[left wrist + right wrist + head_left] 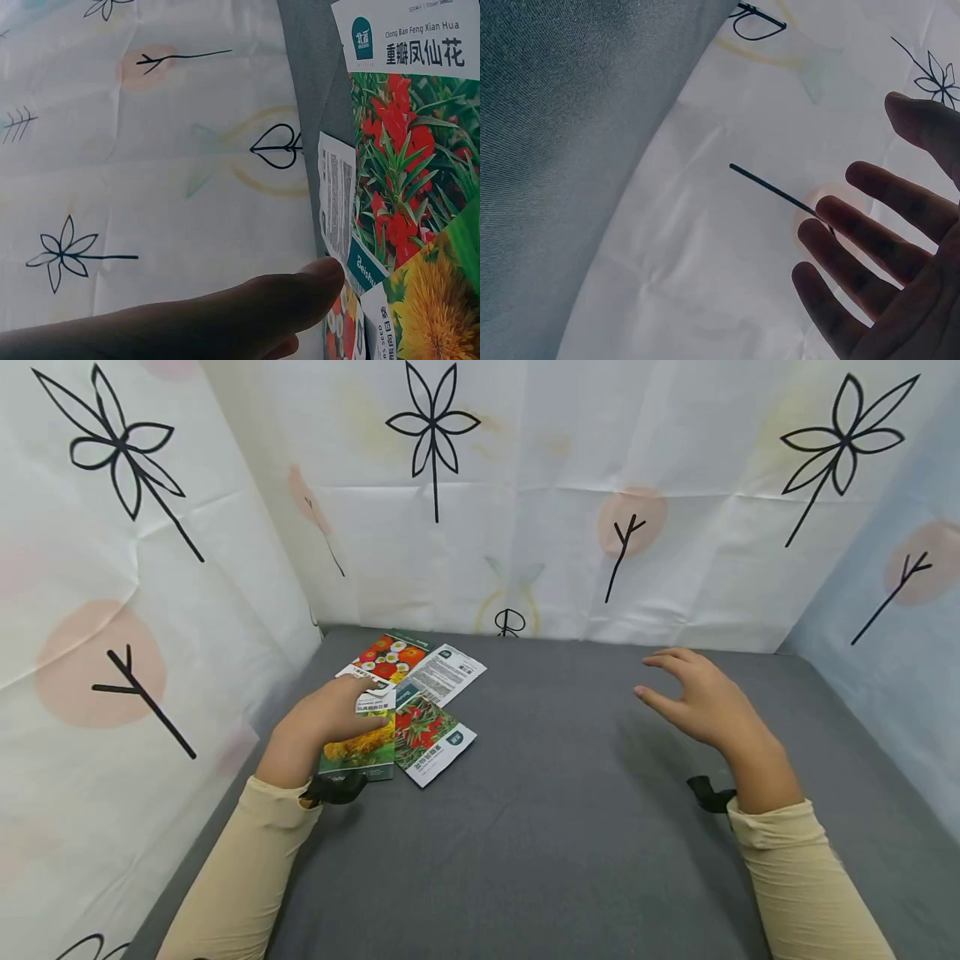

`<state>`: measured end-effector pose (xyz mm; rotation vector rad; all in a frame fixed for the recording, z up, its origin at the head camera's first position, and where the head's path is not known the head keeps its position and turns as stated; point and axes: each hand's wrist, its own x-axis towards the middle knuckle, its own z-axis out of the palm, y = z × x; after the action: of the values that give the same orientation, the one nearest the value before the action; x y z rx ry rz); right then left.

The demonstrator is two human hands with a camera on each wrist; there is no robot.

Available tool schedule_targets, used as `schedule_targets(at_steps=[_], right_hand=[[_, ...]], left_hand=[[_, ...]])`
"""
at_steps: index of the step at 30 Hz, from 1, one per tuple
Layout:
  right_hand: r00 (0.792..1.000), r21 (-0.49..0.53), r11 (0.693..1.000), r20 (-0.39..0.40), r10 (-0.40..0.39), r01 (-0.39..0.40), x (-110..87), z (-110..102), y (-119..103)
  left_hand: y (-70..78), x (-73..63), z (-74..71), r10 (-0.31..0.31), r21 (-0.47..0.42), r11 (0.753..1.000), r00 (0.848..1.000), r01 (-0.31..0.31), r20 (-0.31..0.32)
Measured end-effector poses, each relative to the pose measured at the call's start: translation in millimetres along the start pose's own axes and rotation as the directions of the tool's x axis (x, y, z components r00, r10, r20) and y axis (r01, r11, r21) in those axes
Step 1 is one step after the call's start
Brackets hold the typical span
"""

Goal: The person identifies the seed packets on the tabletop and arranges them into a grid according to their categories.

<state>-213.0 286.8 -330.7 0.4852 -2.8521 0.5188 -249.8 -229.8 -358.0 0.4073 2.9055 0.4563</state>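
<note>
Seed packets [426, 732] are lying under and beside my left hand [327, 724], its thumb and fingers standing apart; my right hand [701, 702] is hovering, fingers spread, over the gray table [525, 827], and patterned cloth [555, 539] is hanging behind.

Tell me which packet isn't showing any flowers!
The whitish, print-covered packet, at the back right. The red-flower packet, yellow-flower packet and mixed-flower packet show bright blooms instead.
</note>
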Motion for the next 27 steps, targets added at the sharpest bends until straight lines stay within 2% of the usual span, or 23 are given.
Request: schedule_targets(at_steps=[8,15,21,27], right_hand=[[0.999,0.005,0.999,0.035,-0.032,0.032,8.9,0.0,-15.4],[0.996,0.029,0.997,0.048,-0.069,0.067,15.6,5.6,-26.7],[0.993,0.073,0.994,0.08,-0.087,0.081,21.0,11.6,-37.5],[0.988,0.102,0.988,0.091,-0.123,0.114,26.2,17.4,-48.9]], left_hand=[[-2.1,-10.1,0.0,0.014,0.009,1.0,1.0,-0.014,0.025],[-1.6,-16.0,6.1,0.023,-0.035,0.999,0.999,-0.022,0.023],[-2.1,-23.1,10.0,-0.01,-0.04,0.999,1.0,0.011,0.03],[-3.5,-25.0,11.4,-0.011,-0.035,0.999,1.0,0.012,0.029]])
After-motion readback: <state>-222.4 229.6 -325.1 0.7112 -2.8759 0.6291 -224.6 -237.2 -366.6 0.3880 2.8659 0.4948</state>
